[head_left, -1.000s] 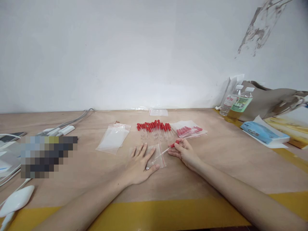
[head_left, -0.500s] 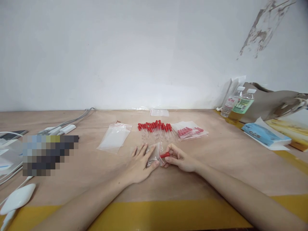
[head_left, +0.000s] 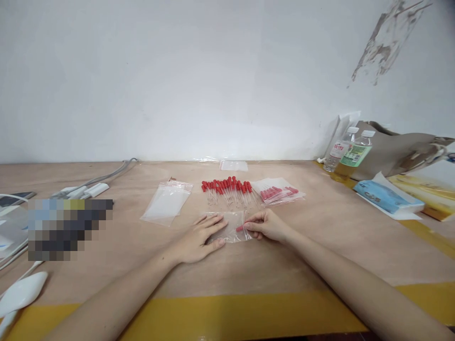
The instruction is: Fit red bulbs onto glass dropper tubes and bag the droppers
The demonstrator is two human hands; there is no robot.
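Note:
A small clear zip bag [head_left: 231,225] lies on the wooden table, with a red-capped dropper's bulb [head_left: 240,228] at its right edge. My left hand [head_left: 201,237] rests on the bag's left part, fingers bent and pressing it down. My right hand [head_left: 265,225] pinches the bag's right edge at the red bulb. Just beyond the bag lies a row of several red-capped glass droppers [head_left: 227,188].
A pile of empty clear bags [head_left: 167,202] lies left of the droppers, filled bags [head_left: 279,193] right of them. Two bottles [head_left: 350,150], a brown bag and a blue packet [head_left: 387,198] stand at the right. Cables and white devices [head_left: 21,293] lie at the left.
My right hand brought one dropper from beside the row to the bag and pushed it in. The left hand shifted from lying flat to gripping the bag's left part.

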